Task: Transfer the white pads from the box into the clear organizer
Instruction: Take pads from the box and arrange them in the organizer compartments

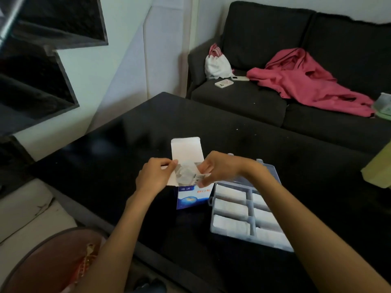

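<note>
Status from my end: box (191, 197) stands upright at frame centre on the black table (243, 132), top flap (186, 150) folded up and back. My left hand (153, 176) pinches the left side flap, fingers curled on it. My right hand (215, 169) curls over the box mouth, fingers gripping a crumpled clear wrapper (186, 173) with what looks like white pads inside; can't tell how many are in there.

Clear organizer (249, 216) sits just right of the box, touching or nearly so, lid (260, 172) open behind my right wrist. The compartments I can see already hold white pads (229, 209), the left column filled and the right column too as far as it shows. The far row is hidden by my arm.

My read: well along, most slots loaded. Left to do: get this wrapped batch out of the box, unwrap it, find a free slot. Box contents below the wrapper aren't visible, so remaining count unknown.
</note>
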The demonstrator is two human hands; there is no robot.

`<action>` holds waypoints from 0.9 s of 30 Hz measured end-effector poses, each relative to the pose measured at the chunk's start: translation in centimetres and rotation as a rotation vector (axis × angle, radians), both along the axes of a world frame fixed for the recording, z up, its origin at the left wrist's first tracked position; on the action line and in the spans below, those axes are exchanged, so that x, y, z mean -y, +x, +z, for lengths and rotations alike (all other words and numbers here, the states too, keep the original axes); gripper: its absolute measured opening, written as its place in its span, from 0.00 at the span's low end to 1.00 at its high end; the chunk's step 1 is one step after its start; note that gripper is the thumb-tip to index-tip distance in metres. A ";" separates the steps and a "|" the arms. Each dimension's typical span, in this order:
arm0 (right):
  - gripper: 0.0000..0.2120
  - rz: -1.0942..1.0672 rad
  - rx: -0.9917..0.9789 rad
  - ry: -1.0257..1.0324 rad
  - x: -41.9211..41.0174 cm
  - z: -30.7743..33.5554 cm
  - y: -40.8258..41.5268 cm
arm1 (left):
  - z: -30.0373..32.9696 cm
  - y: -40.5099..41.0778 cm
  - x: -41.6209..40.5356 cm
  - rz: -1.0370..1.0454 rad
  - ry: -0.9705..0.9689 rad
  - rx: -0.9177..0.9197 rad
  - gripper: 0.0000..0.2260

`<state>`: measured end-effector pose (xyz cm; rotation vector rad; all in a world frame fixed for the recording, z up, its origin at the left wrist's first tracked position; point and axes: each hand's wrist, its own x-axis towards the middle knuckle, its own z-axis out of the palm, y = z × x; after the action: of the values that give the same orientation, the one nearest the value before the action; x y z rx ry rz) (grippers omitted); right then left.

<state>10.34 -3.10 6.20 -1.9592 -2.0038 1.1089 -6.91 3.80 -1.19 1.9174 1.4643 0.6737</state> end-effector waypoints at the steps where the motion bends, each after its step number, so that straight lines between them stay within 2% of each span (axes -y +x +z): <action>1: 0.14 0.010 -0.001 -0.004 -0.1 0.0 0.2 | -0.2 0.1 0.2 0.026 0.026 0.006 0.14; 5: 0.15 -0.046 -0.035 0.012 -0.6 -0.5 0.3 | -0.3 0.4 1.8 0.217 0.258 0.153 0.17; 7: 0.15 -0.071 -0.048 0.022 -0.7 -0.7 0.3 | 0.0 0.4 2.6 0.130 0.340 0.184 0.18; 10: 0.14 -0.049 -0.034 0.008 -0.9 -0.6 0.5 | 0.6 0.7 2.2 -0.090 0.394 -0.015 0.20; 14: 0.10 -0.042 -0.022 0.031 -1.0 -0.6 0.6 | 1.8 -0.3 0.5 -0.336 0.282 -0.084 0.23; 17: 0.08 -0.064 -0.045 -0.002 -1.0 -0.5 0.5 | 1.9 -2.3 -0.7 -0.486 0.148 -0.056 0.23; 19: 0.06 -0.071 -0.071 -0.032 -0.9 -0.1 0.5 | 2.0 -2.5 -1.2 -0.513 0.175 -0.050 0.21; 23: 0.11 -0.085 -0.067 -0.068 -0.6 0.4 0.0 | 1.5 -2.1 -1.3 -0.552 0.238 0.069 0.17; 27: 0.10 -0.083 -0.034 -0.070 -0.6 0.4 -0.7 | 1.6 -1.6 -0.6 -0.515 0.193 0.132 0.09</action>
<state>9.67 -2.46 6.63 -2.0223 -1.8732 1.2004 -8.47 4.41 0.40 2.2269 0.7940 0.6950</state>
